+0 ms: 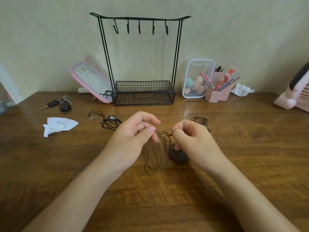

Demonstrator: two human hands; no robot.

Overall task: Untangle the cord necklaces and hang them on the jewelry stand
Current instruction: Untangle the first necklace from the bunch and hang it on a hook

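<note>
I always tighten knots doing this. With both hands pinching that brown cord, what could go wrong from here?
The left hand and right hand pinch the brown cord necklace beside its knot; pulling apart could cinch it tighter. Its dark pendant lies by the hanging loops, so lifting might swing it through them.

Wood table point(250, 148): car keys point(57, 103) & white tissue point(58, 125) at left, pink mirror point(91, 81) by wall, clear box point(198, 77) w/ sponges beside pink brush holder point(217, 95), crumpled tissue point(241, 92), pink fan point(296, 96) at right
</note>
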